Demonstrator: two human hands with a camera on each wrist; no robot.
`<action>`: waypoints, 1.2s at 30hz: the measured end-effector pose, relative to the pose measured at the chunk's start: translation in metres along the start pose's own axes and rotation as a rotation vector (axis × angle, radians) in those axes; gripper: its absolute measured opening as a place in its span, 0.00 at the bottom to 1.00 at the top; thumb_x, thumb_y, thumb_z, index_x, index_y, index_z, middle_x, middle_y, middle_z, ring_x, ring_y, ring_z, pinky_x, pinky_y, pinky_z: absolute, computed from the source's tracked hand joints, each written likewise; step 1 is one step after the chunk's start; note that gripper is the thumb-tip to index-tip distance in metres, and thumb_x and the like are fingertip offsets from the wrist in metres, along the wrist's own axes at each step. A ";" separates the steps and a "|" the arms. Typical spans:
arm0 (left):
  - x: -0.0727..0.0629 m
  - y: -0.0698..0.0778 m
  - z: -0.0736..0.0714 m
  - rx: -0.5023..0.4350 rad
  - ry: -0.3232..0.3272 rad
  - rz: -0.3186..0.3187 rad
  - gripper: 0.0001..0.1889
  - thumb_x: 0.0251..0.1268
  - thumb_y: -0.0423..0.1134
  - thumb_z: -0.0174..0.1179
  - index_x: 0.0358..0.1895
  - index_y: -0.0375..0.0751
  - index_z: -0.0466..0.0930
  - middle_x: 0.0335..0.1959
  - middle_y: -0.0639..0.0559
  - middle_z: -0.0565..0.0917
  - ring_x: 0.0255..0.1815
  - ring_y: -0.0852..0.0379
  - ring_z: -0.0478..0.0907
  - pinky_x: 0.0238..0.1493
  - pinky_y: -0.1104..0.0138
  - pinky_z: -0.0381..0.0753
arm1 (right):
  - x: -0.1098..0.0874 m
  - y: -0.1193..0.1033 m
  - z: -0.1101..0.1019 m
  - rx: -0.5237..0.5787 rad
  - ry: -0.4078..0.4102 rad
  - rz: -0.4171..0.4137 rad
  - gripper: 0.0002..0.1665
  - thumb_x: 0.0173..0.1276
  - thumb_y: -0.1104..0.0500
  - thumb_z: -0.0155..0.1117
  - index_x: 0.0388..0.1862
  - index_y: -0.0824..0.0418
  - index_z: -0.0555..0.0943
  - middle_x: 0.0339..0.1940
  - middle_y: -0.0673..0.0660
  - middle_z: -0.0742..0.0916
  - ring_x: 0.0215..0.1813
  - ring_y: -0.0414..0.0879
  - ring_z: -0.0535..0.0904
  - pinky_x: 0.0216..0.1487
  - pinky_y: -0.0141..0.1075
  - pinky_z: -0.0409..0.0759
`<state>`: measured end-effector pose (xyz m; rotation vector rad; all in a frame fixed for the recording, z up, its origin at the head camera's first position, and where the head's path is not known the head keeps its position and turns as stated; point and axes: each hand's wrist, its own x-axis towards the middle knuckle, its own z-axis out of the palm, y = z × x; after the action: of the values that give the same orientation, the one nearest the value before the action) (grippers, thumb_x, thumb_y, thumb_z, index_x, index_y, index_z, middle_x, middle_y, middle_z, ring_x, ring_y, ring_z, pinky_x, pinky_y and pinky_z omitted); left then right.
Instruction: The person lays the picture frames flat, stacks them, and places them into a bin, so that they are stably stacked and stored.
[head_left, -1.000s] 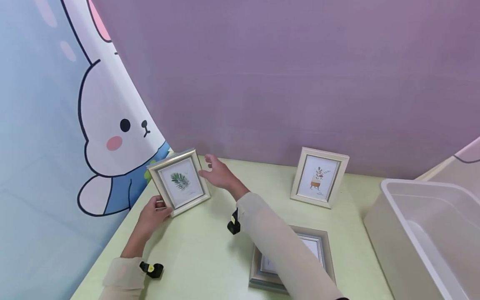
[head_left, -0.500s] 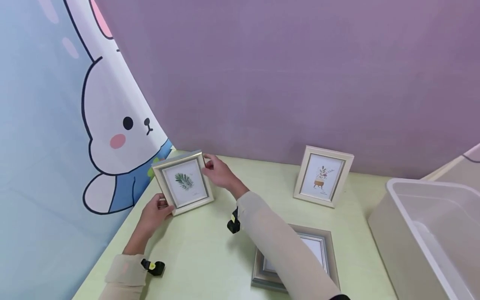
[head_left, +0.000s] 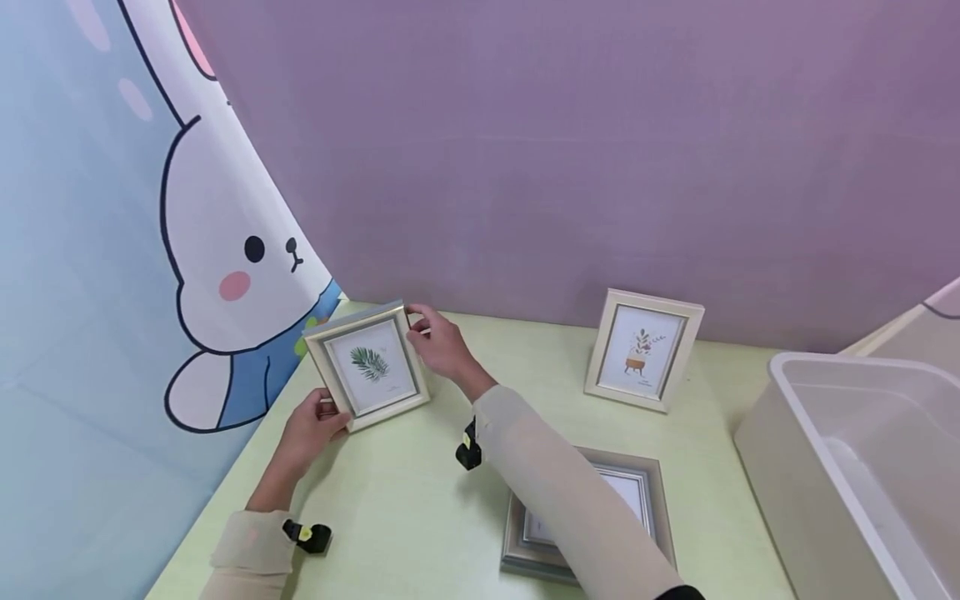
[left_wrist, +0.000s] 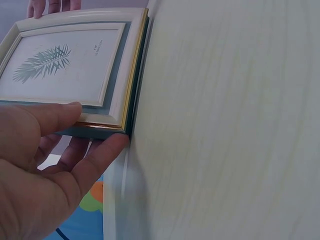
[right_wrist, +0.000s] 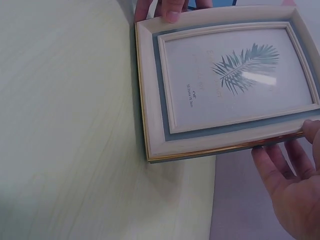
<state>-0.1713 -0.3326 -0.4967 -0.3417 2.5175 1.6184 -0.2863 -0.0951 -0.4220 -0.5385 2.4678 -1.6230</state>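
A cream picture frame (head_left: pixel 371 367) with a gold edge and a green fern print stands at the back left of the table, leaning slightly back. My left hand (head_left: pixel 311 429) grips its lower left side. In the left wrist view, the thumb (left_wrist: pixel 60 115) lies over the front border and other fingers reach behind. At the upper right side, my right hand (head_left: pixel 442 342) holds the frame. Its thumb (right_wrist: pixel 311 129) is on the front edge in the right wrist view, with fingers curled behind. The frame's bottom edge meets the tabletop.
Another cream picture frame (head_left: pixel 643 350) with a potted-plant print stands at the back right. A silver-grey frame (head_left: pixel 660 508) lies flat in front, partly under my right sleeve. A pale plastic bin (head_left: pixel 772 467) is at the right. A purple backdrop (head_left: pixel 525 167) rises behind the table.
My right hand has closed in on the fern frame's right side and now holds it. The frame has shifted slightly right in view as the head view moved a little. The left hand keeps its grip.
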 end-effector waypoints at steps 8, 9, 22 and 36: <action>0.001 0.000 -0.001 -0.009 0.002 0.002 0.25 0.75 0.33 0.57 0.70 0.33 0.63 0.59 0.34 0.77 0.51 0.54 0.82 0.52 0.64 0.88 | -0.003 0.000 -0.003 -0.019 -0.008 -0.031 0.27 0.78 0.58 0.56 0.74 0.48 0.71 0.53 0.55 0.86 0.53 0.49 0.85 0.49 0.35 0.84; 0.001 0.001 -0.001 -0.007 0.004 0.002 0.25 0.75 0.34 0.57 0.70 0.33 0.64 0.59 0.34 0.77 0.51 0.54 0.82 0.52 0.64 0.88 | -0.003 0.000 -0.003 -0.023 -0.007 -0.036 0.27 0.78 0.58 0.56 0.74 0.48 0.71 0.54 0.55 0.86 0.53 0.49 0.85 0.49 0.36 0.85; -0.006 0.013 -0.007 -0.003 0.035 0.038 0.25 0.76 0.35 0.58 0.71 0.34 0.64 0.57 0.34 0.78 0.49 0.58 0.83 0.55 0.61 0.87 | -0.011 -0.013 -0.013 -0.054 -0.008 -0.130 0.27 0.79 0.58 0.56 0.74 0.49 0.70 0.55 0.56 0.86 0.54 0.50 0.85 0.51 0.38 0.85; -0.009 0.029 -0.001 0.020 0.046 0.084 0.27 0.76 0.39 0.59 0.72 0.37 0.65 0.59 0.35 0.78 0.49 0.61 0.81 0.56 0.61 0.86 | -0.033 -0.015 -0.040 -0.072 -0.037 -0.179 0.29 0.79 0.56 0.55 0.77 0.51 0.65 0.57 0.57 0.84 0.58 0.52 0.83 0.55 0.43 0.85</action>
<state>-0.1699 -0.3211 -0.4686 -0.2776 2.6141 1.6310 -0.2646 -0.0541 -0.3942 -0.8129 2.5225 -1.5729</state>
